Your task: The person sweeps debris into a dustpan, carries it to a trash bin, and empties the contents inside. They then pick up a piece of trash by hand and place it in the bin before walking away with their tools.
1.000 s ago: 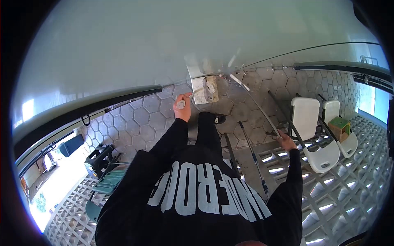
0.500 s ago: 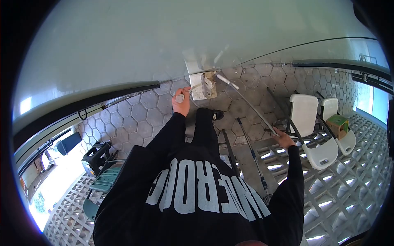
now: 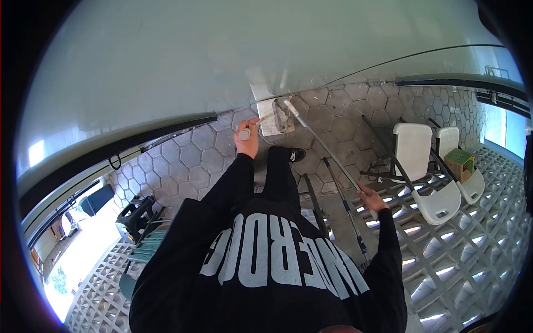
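Your left hand is clamping a small tool at the foot of the pale wall. Your right hand is gripping a long rod slanting over hexagon paving, beside white chairs.

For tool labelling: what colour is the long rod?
Silvery grey; the rod in the right hand shows best in the head view.
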A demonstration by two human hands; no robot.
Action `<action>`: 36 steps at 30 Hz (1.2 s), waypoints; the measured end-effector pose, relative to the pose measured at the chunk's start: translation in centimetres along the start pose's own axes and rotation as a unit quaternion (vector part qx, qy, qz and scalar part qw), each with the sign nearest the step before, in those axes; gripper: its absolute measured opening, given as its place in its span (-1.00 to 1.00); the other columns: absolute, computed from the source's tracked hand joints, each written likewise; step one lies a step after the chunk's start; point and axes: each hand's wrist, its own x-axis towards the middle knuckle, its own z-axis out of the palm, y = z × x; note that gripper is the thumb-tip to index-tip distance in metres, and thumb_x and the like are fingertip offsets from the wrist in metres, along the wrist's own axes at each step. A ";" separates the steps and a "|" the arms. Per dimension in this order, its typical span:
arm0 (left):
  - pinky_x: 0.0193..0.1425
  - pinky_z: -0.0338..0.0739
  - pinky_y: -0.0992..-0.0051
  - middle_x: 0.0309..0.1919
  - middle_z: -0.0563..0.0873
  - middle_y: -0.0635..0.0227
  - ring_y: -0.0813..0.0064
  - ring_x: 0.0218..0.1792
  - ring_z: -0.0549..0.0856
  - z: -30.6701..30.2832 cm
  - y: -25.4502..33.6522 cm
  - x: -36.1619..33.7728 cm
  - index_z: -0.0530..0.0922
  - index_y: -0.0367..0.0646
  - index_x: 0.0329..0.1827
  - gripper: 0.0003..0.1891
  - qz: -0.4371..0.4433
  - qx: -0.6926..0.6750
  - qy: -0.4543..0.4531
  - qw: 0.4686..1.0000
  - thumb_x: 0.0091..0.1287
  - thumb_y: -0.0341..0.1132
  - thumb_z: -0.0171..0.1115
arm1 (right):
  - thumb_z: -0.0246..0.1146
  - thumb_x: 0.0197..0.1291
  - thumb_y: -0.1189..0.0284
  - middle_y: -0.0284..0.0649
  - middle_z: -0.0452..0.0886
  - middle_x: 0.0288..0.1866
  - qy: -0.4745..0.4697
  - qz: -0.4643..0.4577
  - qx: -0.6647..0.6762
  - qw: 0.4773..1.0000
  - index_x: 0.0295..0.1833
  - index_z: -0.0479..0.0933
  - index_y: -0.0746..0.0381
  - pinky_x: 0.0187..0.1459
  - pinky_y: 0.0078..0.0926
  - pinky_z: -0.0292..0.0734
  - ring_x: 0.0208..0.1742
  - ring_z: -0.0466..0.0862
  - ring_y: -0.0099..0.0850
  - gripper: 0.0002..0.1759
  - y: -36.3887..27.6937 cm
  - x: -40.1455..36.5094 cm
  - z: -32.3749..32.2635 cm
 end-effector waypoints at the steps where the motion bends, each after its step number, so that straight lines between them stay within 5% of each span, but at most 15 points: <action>1: -0.22 0.52 0.44 -0.22 0.78 0.26 0.43 -0.39 0.66 -0.1 -0.1 -0.2 0.47 -0.26 -0.38 -0.84 0.004 0.013 -0.002 1.000 0.36 -0.38 0.08 | 0.04 0.37 0.29 -0.39 0.37 -0.56 -0.003 0.002 0.001 1.000 0.53 0.13 0.02 -0.55 -0.55 0.39 -0.61 0.37 -0.61 -0.37 -0.1 0.1 0.6; 3: -0.22 0.52 0.44 -0.22 0.78 0.26 0.43 -0.39 0.65 0.0 -0.1 -0.4 0.47 -0.26 -0.38 -0.84 0.010 0.005 0.006 1.000 0.36 -0.38 0.08 | 0.04 0.37 0.30 -0.38 0.39 -0.56 0.067 0.007 -0.040 0.997 0.54 0.11 0.00 -0.57 -0.54 0.39 -0.61 0.38 -0.60 -0.37 -0.2 0.2 2.7; 8: -0.22 0.52 0.44 -0.21 0.78 0.25 0.43 -0.38 0.66 0.3 -0.1 -0.3 0.47 -0.26 -0.38 -0.85 0.016 -0.027 0.010 0.999 0.35 -0.39 0.09 | 0.06 0.37 0.30 -0.36 0.40 -0.56 0.005 0.021 0.025 0.999 0.56 0.04 0.00 -0.61 -0.51 0.40 -0.62 0.40 -0.58 -0.32 -1.3 5.9 8.1; 12: -0.17 0.53 0.45 -0.22 0.78 0.24 0.42 -0.33 0.68 -0.3 0.5 0.0 0.48 -0.26 -0.40 -0.83 0.011 -0.012 0.000 1.000 0.36 -0.39 0.09 | 0.08 0.38 0.26 -0.37 0.39 -0.56 -0.027 0.019 0.104 0.994 0.54 0.08 0.02 -0.62 -0.52 0.40 -0.61 0.40 -0.58 -0.34 -1.1 1.9 6.1; 14: -0.16 0.54 0.44 -0.24 0.78 0.24 0.42 -0.32 0.69 -0.5 0.6 -0.5 0.49 -0.26 -0.41 -0.83 0.018 -0.031 0.003 0.999 0.36 -0.39 0.09 | 0.09 0.39 0.23 -0.39 0.37 -0.55 0.039 0.031 0.088 0.995 0.53 0.13 0.02 -0.63 -0.53 0.40 -0.63 0.39 -0.59 -0.36 -2.1 -1.1 5.6; 18: -0.15 0.55 0.42 -0.25 0.77 0.25 0.40 -0.27 0.71 -2.4 -0.2 -0.4 0.55 -0.25 -0.38 -0.83 0.008 -0.017 0.071 0.997 0.37 -0.38 0.08 | 0.10 0.33 0.23 -0.18 0.52 -0.54 0.145 -0.003 -0.018 0.989 0.51 0.15 0.12 -0.57 -0.37 0.47 -0.60 0.54 -0.44 -0.33 -2.4 -0.4 4.5; 21: -0.15 0.55 0.41 -0.23 0.76 0.24 0.39 -0.27 0.71 -2.6 -0.7 -0.4 0.56 -0.24 -0.37 -0.82 -0.016 0.001 0.125 0.992 0.37 -0.37 0.08 | 0.09 0.30 0.23 -0.01 0.60 -0.47 0.198 -0.047 -0.125 0.971 0.50 0.15 0.17 -0.48 -0.27 0.55 -0.57 0.62 -0.30 -0.32 1.2 8.0 5.3; 25: -0.16 0.55 0.40 -0.21 0.75 0.20 0.35 -0.29 0.70 -1.5 -1.5 -0.8 0.55 -0.25 -0.36 -0.81 0.063 -0.001 0.178 0.982 0.38 -0.33 0.10 | 0.07 0.31 0.20 0.02 0.66 -0.41 0.107 0.001 -0.163 0.981 0.50 0.12 0.20 -0.41 -0.28 0.58 -0.50 0.68 -0.27 -0.31 -4.4 8.1 8.3; 28: -0.15 0.55 0.39 -0.19 0.75 0.19 0.34 -0.28 0.69 -2.4 -0.4 -1.1 0.51 -0.25 -0.36 -0.80 0.034 -0.023 0.154 0.987 0.39 -0.31 0.10 | 0.08 0.30 0.18 0.08 0.67 -0.30 0.095 0.002 -0.206 0.974 0.50 0.12 0.18 -0.31 -0.26 0.59 -0.46 0.70 -0.20 -0.29 -2.8 4.2 6.2; 30: -0.15 0.55 0.40 -0.19 0.75 0.20 0.36 -0.27 0.69 -2.9 -0.2 -0.9 0.52 -0.25 -0.34 -0.80 0.013 -0.001 0.153 0.988 0.40 -0.31 0.10 | 0.10 0.29 0.23 -0.02 0.62 -0.47 0.128 -0.029 -0.162 0.978 0.47 0.20 0.17 -0.43 -0.25 0.57 -0.55 0.66 -0.27 -0.35 -2.7 1.6 4.8; 32: -0.14 0.54 0.42 -0.18 0.75 0.22 0.38 -0.27 0.69 -3.6 -0.7 -1.4 0.54 -0.25 -0.32 -0.81 -0.013 0.028 0.151 0.988 0.41 -0.31 0.09 | 0.09 0.29 0.23 0.00 0.64 -0.44 0.154 -0.034 -0.172 0.973 0.46 0.22 0.17 -0.41 -0.24 0.58 -0.53 0.67 -0.25 -0.36 -3.5 1.2 4.9; 36: -0.13 0.52 0.47 -0.22 0.75 0.25 0.45 -0.27 0.67 -5.1 -1.1 -1.8 0.64 -0.23 -0.22 -0.78 -0.016 -0.010 0.162 0.987 0.42 -0.30 0.07 | 0.07 0.31 0.21 0.17 0.66 -0.24 0.236 -0.121 -0.297 0.917 0.49 0.11 0.22 -0.20 -0.20 0.60 -0.30 0.74 -0.10 -0.31 -0.4 7.8 5.0</action>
